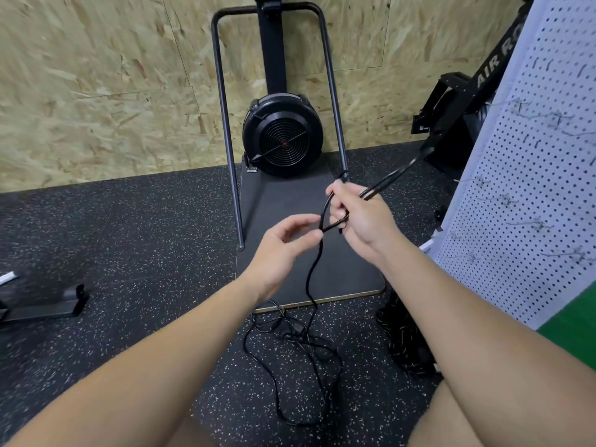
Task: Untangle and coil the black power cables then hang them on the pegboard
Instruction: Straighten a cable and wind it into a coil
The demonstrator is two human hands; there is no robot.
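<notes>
Head view: black cable [314, 269] held up mid-frame, thin, rubbery-looking, hanging down from the hands to a loose tangle [296, 350] on the speckled rubber floor [129, 253]. Right hand [358, 214] curled round a couple of small loops, a blurred doubled length sticking out up and to the right toward the pegboard [532, 175]. Left hand [283, 246] just beside it, slightly lower, fingers [314, 235] pinching the strand right where it drops away. Long run of cable basically vertical below the left hand, so probably feeding slack up with the left while the right gathers loops. Coil barely started, most of it down in the tangle, nothing hung yet. White perforated pegboard with wire hooks close on the right, nearer the right hand. Behind: black fan machine [282, 137] on a dark mat, chipboard wall [96, 91].
</notes>
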